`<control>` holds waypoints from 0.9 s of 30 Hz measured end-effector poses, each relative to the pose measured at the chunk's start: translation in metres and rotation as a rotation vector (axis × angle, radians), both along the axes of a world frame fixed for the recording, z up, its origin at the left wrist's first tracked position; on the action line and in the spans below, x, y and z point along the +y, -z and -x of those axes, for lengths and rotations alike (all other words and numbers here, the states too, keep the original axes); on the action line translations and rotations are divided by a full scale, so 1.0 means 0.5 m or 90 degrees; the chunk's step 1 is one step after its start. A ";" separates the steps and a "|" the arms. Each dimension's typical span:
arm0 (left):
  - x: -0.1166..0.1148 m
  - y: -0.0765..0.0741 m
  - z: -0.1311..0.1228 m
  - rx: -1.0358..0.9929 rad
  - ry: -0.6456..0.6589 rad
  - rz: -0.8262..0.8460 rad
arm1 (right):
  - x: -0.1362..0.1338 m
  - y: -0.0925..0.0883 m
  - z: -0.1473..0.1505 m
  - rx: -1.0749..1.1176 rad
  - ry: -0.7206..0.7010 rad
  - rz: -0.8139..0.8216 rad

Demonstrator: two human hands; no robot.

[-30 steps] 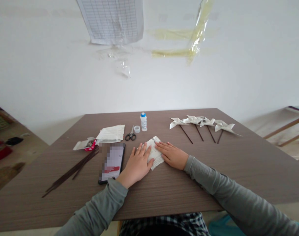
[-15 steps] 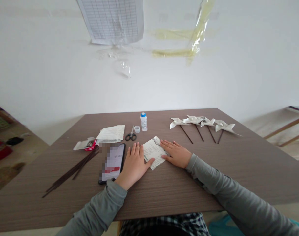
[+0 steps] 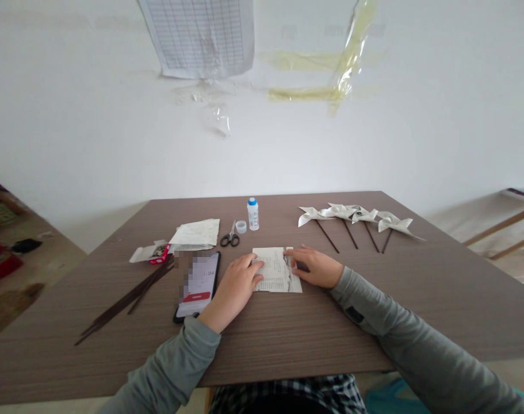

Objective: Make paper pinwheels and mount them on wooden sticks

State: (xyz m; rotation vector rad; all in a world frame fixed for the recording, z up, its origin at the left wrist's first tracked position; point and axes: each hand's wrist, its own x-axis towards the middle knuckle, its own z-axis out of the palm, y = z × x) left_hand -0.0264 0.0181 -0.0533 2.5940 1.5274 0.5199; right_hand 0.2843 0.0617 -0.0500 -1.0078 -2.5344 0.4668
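Note:
A square of printed paper (image 3: 271, 270) lies flat on the table, its sides roughly in line with the table edge. A dark torn-looking mark runs down its right part. My left hand (image 3: 236, 282) rests at the paper's left edge, fingers bent and apart, tips touching it. On the right side, my right hand (image 3: 317, 267) touches the paper with forefinger and thumb spread apart. Neither hand is closed around it. Just left of my left hand lies a phone (image 3: 199, 287), its screen lit and partly blurred out.
Behind the paper stand a blue-capped white bottle (image 3: 253, 215), a small round cap (image 3: 241, 227) and scissors (image 3: 230, 237). At left are a paper stack (image 3: 195, 234), a small red box (image 3: 159, 253) and thin brown sticks (image 3: 123, 302). Several paper pinwheels (image 3: 364, 215) lie at back right.
The paper has turned from a diamond position to square with the table edge. My fingers have gone from lying flat to bent at its sides.

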 end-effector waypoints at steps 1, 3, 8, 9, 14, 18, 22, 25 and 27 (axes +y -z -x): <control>0.001 -0.001 0.000 -0.005 0.002 0.001 | 0.000 -0.002 0.000 -0.002 -0.004 0.005; 0.002 -0.005 -0.001 -0.011 0.011 0.003 | 0.001 -0.006 -0.002 -0.004 -0.009 0.004; 0.001 -0.020 -0.003 -0.027 0.024 0.020 | -0.002 -0.018 -0.004 -0.044 0.005 -0.022; -0.001 -0.024 -0.004 -0.033 0.026 0.021 | -0.004 -0.019 -0.003 -0.058 0.011 -0.027; -0.012 -0.050 -0.012 -0.032 0.017 0.076 | -0.011 -0.021 0.001 -0.095 0.015 -0.040; -0.018 -0.066 -0.012 -0.026 -0.002 0.152 | -0.008 -0.015 -0.005 -0.085 0.008 -0.034; -0.018 -0.065 -0.005 -0.013 0.015 0.182 | -0.002 -0.009 -0.012 -0.050 -0.003 -0.017; -0.015 -0.057 0.002 -0.013 0.024 0.166 | 0.001 -0.006 -0.016 -0.029 -0.006 -0.008; -0.012 -0.052 0.006 -0.020 0.021 0.134 | 0.004 -0.004 -0.018 -0.016 -0.007 -0.009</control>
